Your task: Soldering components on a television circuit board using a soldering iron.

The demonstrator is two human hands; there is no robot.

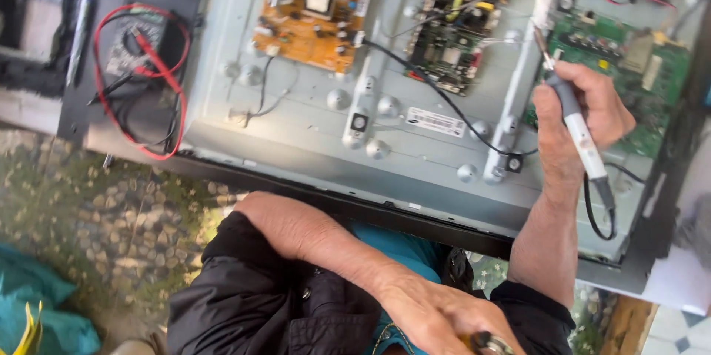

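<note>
My right hand [592, 111] grips a soldering iron [581, 133] with a white and grey handle and a black cord hanging from its end. Its tip [542, 40] points up at the left edge of a green circuit board [618, 48], and a whitish haze hangs just above it. My left hand [437, 318] is low by my torso, with the forearm crossing my lap. It is closed on a small yellow and metal object [485, 342] that is cut off by the frame edge.
The boards are mounted on the grey metal back panel [296, 125] of a flat screen, with an orange board [315, 11] and a dark board [452, 29] linked by black wires. A multimeter [137, 48] with red and black leads lies left. Pebbled floor [111, 214] below.
</note>
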